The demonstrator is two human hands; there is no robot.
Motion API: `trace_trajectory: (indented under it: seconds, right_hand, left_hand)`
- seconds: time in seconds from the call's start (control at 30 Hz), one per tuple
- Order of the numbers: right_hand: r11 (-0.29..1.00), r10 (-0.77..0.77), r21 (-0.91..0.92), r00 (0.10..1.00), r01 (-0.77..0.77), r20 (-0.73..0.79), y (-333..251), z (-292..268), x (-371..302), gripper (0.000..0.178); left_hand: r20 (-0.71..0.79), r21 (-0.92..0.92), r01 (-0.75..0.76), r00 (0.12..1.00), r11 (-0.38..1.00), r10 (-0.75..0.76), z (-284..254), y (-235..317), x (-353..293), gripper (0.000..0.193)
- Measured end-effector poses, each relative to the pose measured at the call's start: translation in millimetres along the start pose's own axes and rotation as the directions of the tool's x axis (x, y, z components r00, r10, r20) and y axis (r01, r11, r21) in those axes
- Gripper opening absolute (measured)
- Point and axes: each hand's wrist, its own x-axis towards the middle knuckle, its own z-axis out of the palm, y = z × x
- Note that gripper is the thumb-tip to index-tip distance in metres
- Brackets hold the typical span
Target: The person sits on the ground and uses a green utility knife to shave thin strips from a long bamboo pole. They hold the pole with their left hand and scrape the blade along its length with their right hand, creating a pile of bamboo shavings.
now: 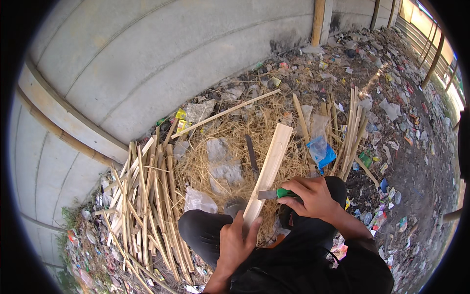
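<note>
Slat (pixel 273 154), pale and flat, is near ctr of my head view, slanting up and a bit to the R. L hand (pixel 236 246) has its grip closed round the lower end, so I can't see this end well. R hand (pixel 311 197) has its grip closed on a green-handled knife (pixel 284 193); fingers cover part of the handle. Blade lies over the slat, but whether it touches, I can't tell. Long dark tool (pixel 251 151) lies on the straw (pixel 193 161) nearby; its lower end is hard to make out. L forearm (pixel 219 280) is cut off by bottom edge. Yellow packets (pixel 181 126) near the wall (pixel 161 54) seem printed, but too small to read, approx. only colour.
</note>
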Motion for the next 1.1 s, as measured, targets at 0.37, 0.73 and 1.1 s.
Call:
trace_trajectory:
  seconds: [0.37, 0.73, 1.1]
  right_hand:
    - [1.000, -0.017, 0.007, 0.998, 0.018, -0.068, -11, 17, -6, 0.034]
    - [0.989, 0.071, -0.110, 0.968, -0.100, -0.239, 4, -3, 4, 0.029]
    - [0.988, 0.090, -0.099, 0.956, -0.122, -0.280, 24, -16, 15, 0.025]
  left_hand:
    - [-0.033, 0.098, -0.073, 0.996, 0.992, 0.077, 0, 24, 6, 0.037]
    - [0.023, 0.133, -0.032, 0.999, 0.991, 0.029, -2, 19, -2, 0.035]
    - [0.045, 0.075, 0.031, 0.998, 0.997, -0.034, -7, 12, -12, 0.033]
